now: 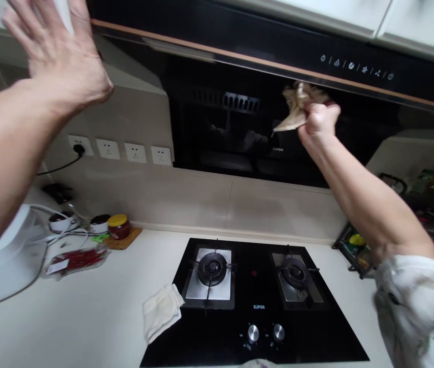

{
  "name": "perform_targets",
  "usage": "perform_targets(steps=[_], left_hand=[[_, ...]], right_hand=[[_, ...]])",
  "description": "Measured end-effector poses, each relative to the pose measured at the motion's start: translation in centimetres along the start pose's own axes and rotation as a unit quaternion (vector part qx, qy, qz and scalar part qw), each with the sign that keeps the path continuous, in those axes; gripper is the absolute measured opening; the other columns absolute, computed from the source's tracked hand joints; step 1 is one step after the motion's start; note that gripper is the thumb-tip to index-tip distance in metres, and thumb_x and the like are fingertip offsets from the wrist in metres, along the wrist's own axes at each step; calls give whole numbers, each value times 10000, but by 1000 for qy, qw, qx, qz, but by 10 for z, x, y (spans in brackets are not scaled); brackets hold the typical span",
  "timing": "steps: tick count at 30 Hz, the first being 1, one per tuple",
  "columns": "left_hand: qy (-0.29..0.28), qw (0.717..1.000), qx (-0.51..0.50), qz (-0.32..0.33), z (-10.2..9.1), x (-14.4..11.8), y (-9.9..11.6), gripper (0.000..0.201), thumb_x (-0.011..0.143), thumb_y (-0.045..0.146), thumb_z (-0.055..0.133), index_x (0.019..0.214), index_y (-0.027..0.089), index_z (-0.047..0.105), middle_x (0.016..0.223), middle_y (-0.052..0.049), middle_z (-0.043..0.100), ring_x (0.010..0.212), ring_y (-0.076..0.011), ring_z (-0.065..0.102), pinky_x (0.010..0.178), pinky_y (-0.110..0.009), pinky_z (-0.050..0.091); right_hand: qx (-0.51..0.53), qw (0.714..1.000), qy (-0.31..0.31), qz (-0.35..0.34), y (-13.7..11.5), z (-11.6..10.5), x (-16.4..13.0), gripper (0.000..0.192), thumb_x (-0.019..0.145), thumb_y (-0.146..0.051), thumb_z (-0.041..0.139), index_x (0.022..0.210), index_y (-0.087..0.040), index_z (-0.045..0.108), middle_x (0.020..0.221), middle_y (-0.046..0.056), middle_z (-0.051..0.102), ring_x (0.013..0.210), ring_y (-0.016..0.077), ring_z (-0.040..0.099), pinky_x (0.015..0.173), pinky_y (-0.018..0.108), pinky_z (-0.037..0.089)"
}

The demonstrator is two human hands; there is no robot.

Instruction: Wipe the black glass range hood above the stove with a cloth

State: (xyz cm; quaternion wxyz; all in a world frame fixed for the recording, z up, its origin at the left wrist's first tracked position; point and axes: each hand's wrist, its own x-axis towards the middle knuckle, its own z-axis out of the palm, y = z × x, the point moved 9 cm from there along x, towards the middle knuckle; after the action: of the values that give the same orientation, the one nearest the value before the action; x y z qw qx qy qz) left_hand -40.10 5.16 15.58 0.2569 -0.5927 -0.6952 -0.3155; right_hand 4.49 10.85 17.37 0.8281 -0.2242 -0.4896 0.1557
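Observation:
My right hand grips a crumpled beige cloth just under the copper-coloured strip of the black range hood. The cloth appears to touch the hood's dark panel. Up at the top left, my left hand is raised with its fingers spread, beside the hood's left end; whether its palm touches the cabinet or hood cannot be made out. A second, folded pale cloth lies across the left edge of the black gas stove.
White cabinets run above the hood. Several wall sockets sit left of it. On the counter are a yellow-lidded jar, a pack of red chillies and a white appliance. A dark rack stands at right.

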Motion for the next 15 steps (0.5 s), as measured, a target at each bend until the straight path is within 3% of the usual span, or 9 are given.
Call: perform_targets(steps=[2, 3, 6, 9, 12, 15], left_hand=[[101, 995, -1, 18, -16, 4, 0, 1067, 953, 85, 527, 1706, 194, -222, 1783, -205, -147, 1652, -450, -43, 1321, -694, 140], [119, 993, 0, 25, -18, 6, -1, 1100, 927, 55, 558, 1712, 220, -194, 1791, -204, -96, 1651, -462, 4, 1307, -711, 181], [117, 993, 10, 26, -13, 11, -7, 1112, 935, 38, 570, 1713, 234, -201, 1797, -170, -138, 1649, -438, -19, 1314, -720, 187], [128, 991, 14, 31, -12, 10, -8, 1086, 964, 61, 565, 1710, 218, -207, 1802, -149, -140, 1644, -438, -7, 1308, -739, 205], [145, 988, -2, 46, -14, 9, -5, 1000, 1012, 121, 541, 1726, 178, -158, 1802, -174, -97, 1635, -494, 30, 1270, -790, 210], [142, 989, -15, 42, -14, 9, -6, 974, 1008, 113, 521, 1742, 183, -114, 1806, -177, -68, 1636, -481, 46, 1271, -776, 207]], right_hand=[[10, 999, -17, 27, 17, 37, -6, 129, 740, -162, 647, 824, -174, 549, 997, 46, 699, 1042, 166, 714, 1035, 360, 644], [19, 998, -28, 44, 25, 58, -12, 135, 759, -156, 651, 841, -172, 546, 994, 37, 695, 1014, 153, 715, 1009, 356, 651], [59, 991, -72, 99, 45, 126, -35, 201, 827, -190, 730, 859, -173, 533, 905, -6, 671, 945, 89, 668, 973, 309, 653], [110, 977, -126, 134, 54, 181, -58, 419, 875, -395, 841, 801, -178, 491, 713, -32, 563, 979, 54, 582, 1072, 270, 611], [133, 966, -164, 149, 53, 201, -67, 506, 905, -525, 827, 782, -167, 491, 654, -33, 493, 1008, 60, 576, 1147, 314, 581], [113, 969, -150, 160, 51, 178, -58, 390, 888, -361, 843, 808, -152, 524, 723, -43, 573, 928, 46, 579, 1115, 323, 611]])
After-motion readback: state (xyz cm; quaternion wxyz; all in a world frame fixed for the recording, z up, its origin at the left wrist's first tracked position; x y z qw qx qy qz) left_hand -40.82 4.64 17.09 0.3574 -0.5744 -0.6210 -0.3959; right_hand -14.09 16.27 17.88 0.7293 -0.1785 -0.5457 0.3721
